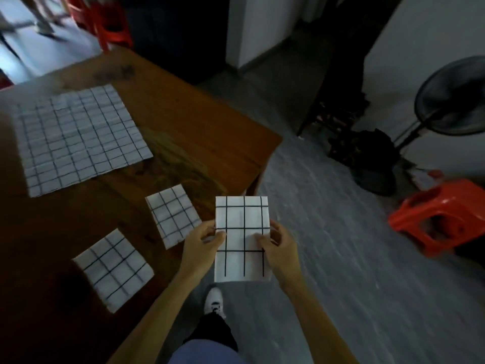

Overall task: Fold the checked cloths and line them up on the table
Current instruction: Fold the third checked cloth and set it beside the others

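I hold a folded white cloth with black checks (242, 219) upright in the air, past the table's near right corner and over the floor. My left hand (203, 244) pinches its left edge and my right hand (278, 248) pinches its right edge, thumbs on the front. On the brown wooden table (199, 132) lie two folded checked cloths, one (172, 215) close to my left hand and one (114, 269) nearer me to the left. A large unfolded checked cloth (78, 137) lies spread flat at the far left.
A red plastic stool (441, 216) stands on the grey floor at the right, with a black floor fan (454, 101) behind it. More red stools (110, 24) stand beyond the table. My white shoe (215, 302) shows below the held cloth.
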